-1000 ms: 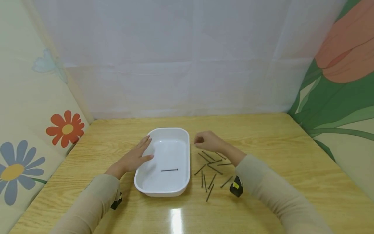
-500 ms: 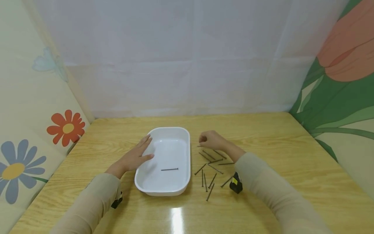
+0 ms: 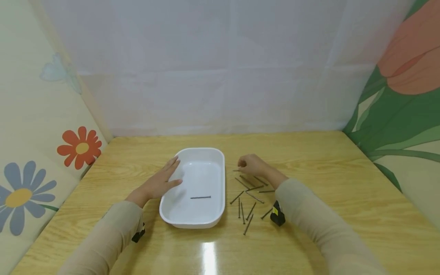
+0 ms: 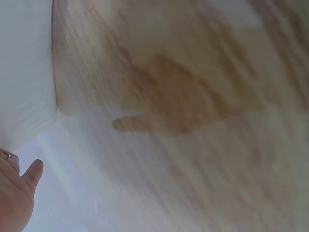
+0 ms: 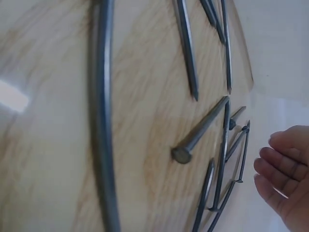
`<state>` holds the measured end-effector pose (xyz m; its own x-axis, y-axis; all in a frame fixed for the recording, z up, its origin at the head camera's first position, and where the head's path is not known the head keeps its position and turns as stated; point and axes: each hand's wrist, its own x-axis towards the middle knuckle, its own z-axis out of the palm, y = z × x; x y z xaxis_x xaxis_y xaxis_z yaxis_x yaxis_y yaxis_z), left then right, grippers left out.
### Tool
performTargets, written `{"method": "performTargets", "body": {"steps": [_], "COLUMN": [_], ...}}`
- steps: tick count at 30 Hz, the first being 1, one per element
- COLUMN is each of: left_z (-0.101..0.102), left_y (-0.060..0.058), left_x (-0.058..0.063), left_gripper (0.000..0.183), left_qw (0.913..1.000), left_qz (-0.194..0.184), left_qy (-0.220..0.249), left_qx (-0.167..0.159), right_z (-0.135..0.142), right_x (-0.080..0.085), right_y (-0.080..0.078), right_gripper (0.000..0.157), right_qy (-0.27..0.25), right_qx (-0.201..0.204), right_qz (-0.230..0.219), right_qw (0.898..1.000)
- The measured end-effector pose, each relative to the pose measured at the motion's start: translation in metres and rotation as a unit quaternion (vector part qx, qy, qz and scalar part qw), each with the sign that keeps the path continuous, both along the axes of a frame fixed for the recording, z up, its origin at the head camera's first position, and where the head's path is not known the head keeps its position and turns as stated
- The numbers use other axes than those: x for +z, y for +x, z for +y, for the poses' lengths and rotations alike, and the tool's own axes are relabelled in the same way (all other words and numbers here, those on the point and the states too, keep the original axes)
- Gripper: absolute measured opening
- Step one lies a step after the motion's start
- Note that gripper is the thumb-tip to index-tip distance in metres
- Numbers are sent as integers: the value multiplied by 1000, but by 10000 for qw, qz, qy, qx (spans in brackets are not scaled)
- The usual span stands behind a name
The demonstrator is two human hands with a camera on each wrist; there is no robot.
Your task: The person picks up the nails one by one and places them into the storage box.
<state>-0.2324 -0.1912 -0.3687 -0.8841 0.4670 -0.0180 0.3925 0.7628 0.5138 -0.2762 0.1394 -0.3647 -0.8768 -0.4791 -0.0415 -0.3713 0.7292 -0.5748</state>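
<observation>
A white rectangular tray [image 3: 192, 223] stands on the table with one dark nail [image 3: 201, 197] lying inside it. My left hand [image 3: 159, 185] rests on its left rim, fingers and thumb extended; the left wrist view shows part of that hand [image 4: 17, 191] beside the white wall. To the tray's right, my right hand [image 3: 253, 164] hovers low at the far end of a scatter of nails [image 3: 255, 197]. One nail's end [image 3: 236, 170] shows by its fingertips. The right wrist view shows this hand's fingers [image 5: 277, 166] bent; whether they pinch that nail is hidden.
The wooden table [image 3: 137, 149] ends at a white cloth backdrop [image 3: 220, 68]. Flower-printed panels [image 3: 82, 148] flank both sides. Several nails cross or touch each other close to the tray's right side. A black wrist camera [image 3: 277, 214] hangs under the right sleeve.
My right hand has shifted slightly right, away from the tray, and a nail's end has come into sight by its fingertips. The left hand stays on the tray rim.
</observation>
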Motion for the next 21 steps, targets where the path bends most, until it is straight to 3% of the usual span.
{"method": "performTargets", "body": {"steps": [21], "left_z": [2], "left_y": [0], "left_x": [1], "left_gripper": [68], "left_qw": [10000], "left_qz": [55], "left_qy": [-21], "left_qx": [-4], "right_z": [-6], "right_x": [-12], "right_y": [-8], "right_gripper": [7], "right_qy": [1155], "right_qx": [22], "right_qz": [338], "right_qw": [9927]}}
